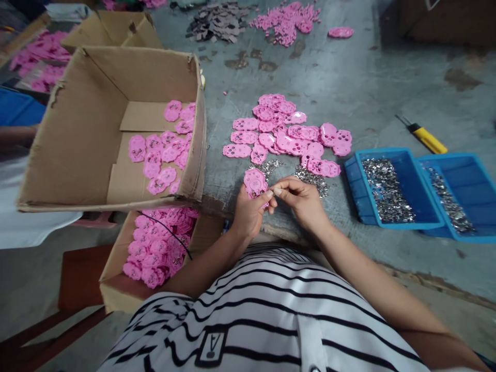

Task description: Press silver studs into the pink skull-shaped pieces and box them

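Note:
My left hand (250, 211) is closed around a pink plastic piece (254, 183) with a scalloped edge and slots, held just over the table's front edge. My right hand (302, 200) meets it from the right, thumb and forefinger pinched together near the left thumb. Whatever lies in that pinch is too small to name. Right behind the hands lie two small heaps of shiny metal parts (312, 181). Beyond them spreads a loose group of similar pink pieces (284, 142), some overlapping.
A cardboard box (163, 77) with pink pieces stands at left; a fuller box (112, 274) sits below it. Two blue bins (351, 170) of metal parts and a yellow-handled screwdriver (430, 140) are at right. Grey pieces (219, 20) lie farther back. Another person's arm (17, 137) shows at far left.

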Motion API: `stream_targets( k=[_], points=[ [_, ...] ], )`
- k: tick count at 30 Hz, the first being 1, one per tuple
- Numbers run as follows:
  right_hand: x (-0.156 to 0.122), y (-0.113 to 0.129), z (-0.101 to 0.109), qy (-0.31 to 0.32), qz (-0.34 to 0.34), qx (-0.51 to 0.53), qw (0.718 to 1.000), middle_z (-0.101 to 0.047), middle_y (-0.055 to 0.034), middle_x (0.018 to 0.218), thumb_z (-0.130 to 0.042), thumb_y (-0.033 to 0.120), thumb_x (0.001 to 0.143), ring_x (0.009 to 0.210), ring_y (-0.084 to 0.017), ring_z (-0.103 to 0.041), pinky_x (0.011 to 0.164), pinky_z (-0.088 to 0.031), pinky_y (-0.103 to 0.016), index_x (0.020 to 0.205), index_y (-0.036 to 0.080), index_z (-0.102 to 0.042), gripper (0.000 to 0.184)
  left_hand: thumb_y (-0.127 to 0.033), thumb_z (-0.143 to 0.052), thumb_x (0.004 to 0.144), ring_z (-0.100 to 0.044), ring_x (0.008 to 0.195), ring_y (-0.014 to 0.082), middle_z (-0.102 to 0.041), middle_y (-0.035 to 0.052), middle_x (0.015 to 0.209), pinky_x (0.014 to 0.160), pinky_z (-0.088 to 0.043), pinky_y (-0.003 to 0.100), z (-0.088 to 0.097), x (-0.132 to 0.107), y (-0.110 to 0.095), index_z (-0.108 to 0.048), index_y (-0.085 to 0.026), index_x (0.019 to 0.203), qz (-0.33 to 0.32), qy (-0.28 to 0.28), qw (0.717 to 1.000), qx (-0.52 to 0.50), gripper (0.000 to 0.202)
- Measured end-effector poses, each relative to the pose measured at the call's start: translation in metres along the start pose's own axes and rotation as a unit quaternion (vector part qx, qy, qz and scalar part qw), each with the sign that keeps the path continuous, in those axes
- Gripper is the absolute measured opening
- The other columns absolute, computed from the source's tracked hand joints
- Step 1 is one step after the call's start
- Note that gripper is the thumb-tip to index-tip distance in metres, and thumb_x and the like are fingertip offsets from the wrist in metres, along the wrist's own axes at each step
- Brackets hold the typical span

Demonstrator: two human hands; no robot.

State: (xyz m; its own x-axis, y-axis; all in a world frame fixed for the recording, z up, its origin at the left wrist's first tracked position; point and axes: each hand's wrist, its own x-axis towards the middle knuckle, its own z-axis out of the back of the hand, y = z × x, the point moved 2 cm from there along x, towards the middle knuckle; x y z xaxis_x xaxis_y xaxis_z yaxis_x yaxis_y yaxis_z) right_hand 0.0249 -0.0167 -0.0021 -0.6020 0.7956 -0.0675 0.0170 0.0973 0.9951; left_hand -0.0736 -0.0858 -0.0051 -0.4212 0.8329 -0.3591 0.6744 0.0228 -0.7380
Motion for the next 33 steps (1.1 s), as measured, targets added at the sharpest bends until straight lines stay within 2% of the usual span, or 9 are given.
stream_targets(
  k=[3, 5, 9, 12, 15, 18, 22, 27, 33],
  points=[
    [-0.006, 0.001, -0.002, -0.050, 0.042, -0.002, 0.998, -0.061, -0.0009, 0.074, -0.078, 0.040, 0.074, 0.060, -0.013, -0.058, 0.062, -0.052, -0.033, 0.070, 0.021, -0.072, 0.020, -0.024, -0.081, 0.056, -0.054, 0.048, 0.0067, -0.058, -0.0068, 0.066, 0.041, -0.038, 0.018, -0.004, -0.003, 0.000, -0.047, -0.018, 0.085, -0.014, 0.002, 1.000, 0.000, 0.045],
    [-0.007, 0.000, -0.003, -0.050, 0.038, 0.047, 0.997, -0.060, -0.0003, 0.078, -0.079, 0.039, 0.072, 0.058, -0.011, -0.057, 0.057, -0.051, -0.031, 0.075, 0.022, -0.073, 0.018, -0.026, -0.083, 0.057, -0.054, 0.048, 0.0066, -0.059, -0.0067, 0.067, 0.041, -0.038, 0.018, -0.006, -0.005, 0.000, -0.048, -0.019, 0.086, -0.029, -0.001, 1.000, 0.005, 0.046],
    [-0.003, -0.001, -0.002, 0.000, -0.051, 0.184, 0.982, -0.061, 0.0023, 0.076, -0.086, 0.036, 0.062, 0.050, -0.008, -0.053, 0.042, -0.040, -0.023, 0.088, 0.023, -0.070, 0.034, -0.027, -0.082, 0.059, -0.056, 0.049, 0.0077, -0.062, -0.0053, 0.072, 0.041, -0.042, 0.019, -0.008, -0.010, -0.001, -0.048, -0.020, 0.089, -0.088, -0.017, 0.995, 0.046, 0.046],
    [-0.001, 0.003, 0.000, 0.015, -0.105, 0.217, 0.970, -0.060, 0.0034, 0.066, -0.092, 0.028, 0.051, 0.047, -0.006, -0.049, 0.039, -0.030, -0.018, 0.075, 0.018, -0.065, 0.038, -0.024, -0.076, 0.064, -0.058, 0.051, 0.0088, -0.064, -0.0043, 0.073, 0.043, -0.045, 0.020, -0.006, -0.014, 0.001, -0.048, -0.021, 0.091, -0.134, -0.030, 0.984, 0.113, 0.039],
    [-0.004, 0.009, -0.004, 0.031, -0.132, 0.258, 0.957, -0.058, 0.0034, 0.057, -0.092, 0.027, 0.051, 0.046, -0.006, -0.048, 0.038, -0.027, -0.017, 0.062, 0.017, -0.058, 0.037, -0.022, -0.074, 0.064, -0.060, 0.057, 0.0099, -0.065, -0.0034, 0.074, 0.052, -0.049, 0.022, 0.000, -0.019, 0.002, -0.049, -0.021, 0.092, -0.203, -0.091, 0.955, 0.199, 0.038],
    [-0.009, 0.013, -0.012, 0.036, -0.144, 0.296, 0.944, -0.061, 0.0027, 0.058, -0.091, 0.029, 0.054, 0.044, -0.003, -0.041, 0.040, -0.029, -0.016, 0.061, 0.017, -0.059, 0.035, -0.023, -0.076, 0.061, -0.063, 0.065, 0.0117, -0.066, -0.0022, 0.078, 0.062, -0.052, 0.024, 0.003, -0.024, 0.001, -0.051, -0.022, 0.095, -0.273, -0.149, 0.911, 0.270, 0.042],
    [-0.015, 0.015, -0.017, 0.026, -0.142, 0.314, 0.938, -0.060, 0.0043, 0.059, -0.091, 0.030, 0.054, 0.044, -0.002, -0.039, 0.043, -0.034, -0.016, 0.062, 0.017, -0.062, 0.033, -0.026, -0.076, 0.064, -0.066, 0.071, 0.0139, -0.067, -0.0004, 0.085, 0.066, -0.054, 0.027, 0.004, -0.027, -0.001, -0.052, -0.024, 0.098, -0.347, -0.147, 0.870, 0.317, 0.041],
    [-0.018, 0.017, -0.011, 0.017, -0.106, 0.262, 0.959, -0.060, 0.0038, 0.057, -0.088, 0.035, 0.058, 0.044, -0.006, -0.045, 0.045, -0.039, -0.020, 0.066, 0.018, -0.066, 0.029, -0.023, -0.075, 0.065, -0.065, 0.073, 0.0153, -0.066, 0.0002, 0.085, 0.073, -0.055, 0.032, 0.005, -0.026, -0.004, -0.051, -0.024, 0.100, -0.321, -0.125, 0.890, 0.298, 0.042],
    [-0.016, 0.022, -0.004, 0.008, -0.075, 0.168, 0.983, -0.058, 0.0027, 0.052, -0.087, 0.042, 0.060, 0.045, -0.009, -0.048, 0.046, -0.038, -0.023, 0.065, 0.018, -0.066, 0.032, -0.014, -0.080, 0.060, -0.065, 0.073, 0.0141, -0.067, -0.0016, 0.080, 0.074, -0.052, 0.028, 0.001, -0.029, -0.013, -0.054, -0.024, 0.093, -0.262, -0.122, 0.916, 0.277, 0.043]
  ],
)
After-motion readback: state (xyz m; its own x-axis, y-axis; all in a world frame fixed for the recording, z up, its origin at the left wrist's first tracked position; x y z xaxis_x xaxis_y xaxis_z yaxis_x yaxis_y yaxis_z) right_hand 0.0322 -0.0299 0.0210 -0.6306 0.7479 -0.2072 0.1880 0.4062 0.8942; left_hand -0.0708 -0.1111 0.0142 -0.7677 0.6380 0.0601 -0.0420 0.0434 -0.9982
